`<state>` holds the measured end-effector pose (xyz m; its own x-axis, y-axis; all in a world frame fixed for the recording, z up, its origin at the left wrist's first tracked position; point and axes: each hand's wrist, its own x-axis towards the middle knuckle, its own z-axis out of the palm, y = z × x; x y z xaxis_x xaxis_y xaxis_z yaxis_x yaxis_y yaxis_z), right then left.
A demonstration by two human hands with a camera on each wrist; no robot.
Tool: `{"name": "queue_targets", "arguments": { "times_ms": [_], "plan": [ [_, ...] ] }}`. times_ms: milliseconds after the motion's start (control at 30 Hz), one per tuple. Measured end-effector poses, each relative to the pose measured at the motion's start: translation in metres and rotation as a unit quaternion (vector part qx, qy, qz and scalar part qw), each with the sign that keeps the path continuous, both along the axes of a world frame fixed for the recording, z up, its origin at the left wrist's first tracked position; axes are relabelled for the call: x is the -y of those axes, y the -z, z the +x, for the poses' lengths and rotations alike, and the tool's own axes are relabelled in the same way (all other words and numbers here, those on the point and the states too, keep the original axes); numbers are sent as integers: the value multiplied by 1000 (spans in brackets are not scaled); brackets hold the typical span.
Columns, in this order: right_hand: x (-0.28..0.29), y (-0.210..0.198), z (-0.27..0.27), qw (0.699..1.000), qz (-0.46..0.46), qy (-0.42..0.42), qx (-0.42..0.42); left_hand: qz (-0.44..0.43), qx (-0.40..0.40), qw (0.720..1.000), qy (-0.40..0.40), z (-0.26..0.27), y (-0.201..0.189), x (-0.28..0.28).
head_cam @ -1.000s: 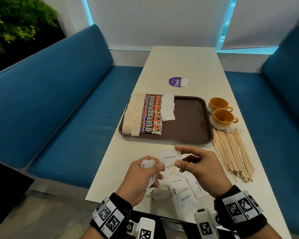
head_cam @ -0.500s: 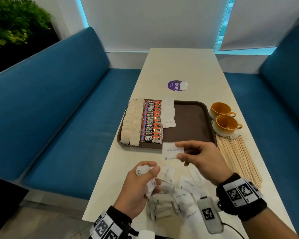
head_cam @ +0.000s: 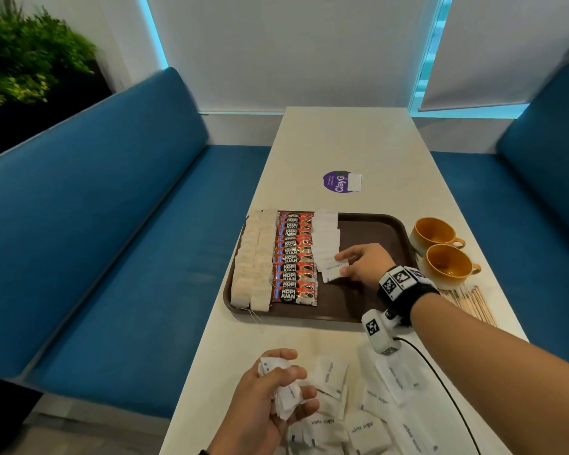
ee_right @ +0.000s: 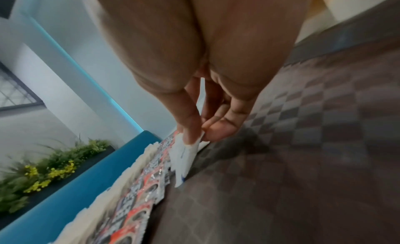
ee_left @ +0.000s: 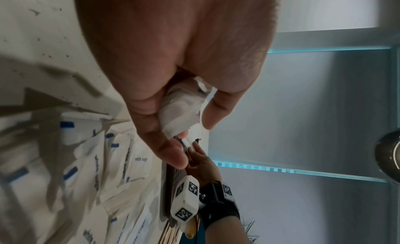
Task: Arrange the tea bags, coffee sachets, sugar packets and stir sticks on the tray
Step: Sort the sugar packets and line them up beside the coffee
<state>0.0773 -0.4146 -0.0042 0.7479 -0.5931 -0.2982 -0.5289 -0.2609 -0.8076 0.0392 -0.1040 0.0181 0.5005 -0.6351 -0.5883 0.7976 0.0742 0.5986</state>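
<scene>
Reaching forward since before, right hand point(head_cam: 363, 264) lowers sugar packet point(head_cam: 334, 270) onto tray point(head_cam: 375, 224).

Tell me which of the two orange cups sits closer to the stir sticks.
The nearer orange cup, closest to the camera. It stands right beside the stir sticks; the other cup stands behind it, farther up the table.

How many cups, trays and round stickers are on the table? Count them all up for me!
Yellow cups: 2
Brown tray: 1
Purple sticker: 1
Total: 4
</scene>
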Motion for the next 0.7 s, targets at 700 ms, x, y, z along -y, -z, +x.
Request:
{"name": "queue_targets", "arguments": {
  "times_ms": [700],
  "plan": [
    [3,14,21,997,-3,55,-63,48,-19,999,0,9,3,1]
  ]
}}
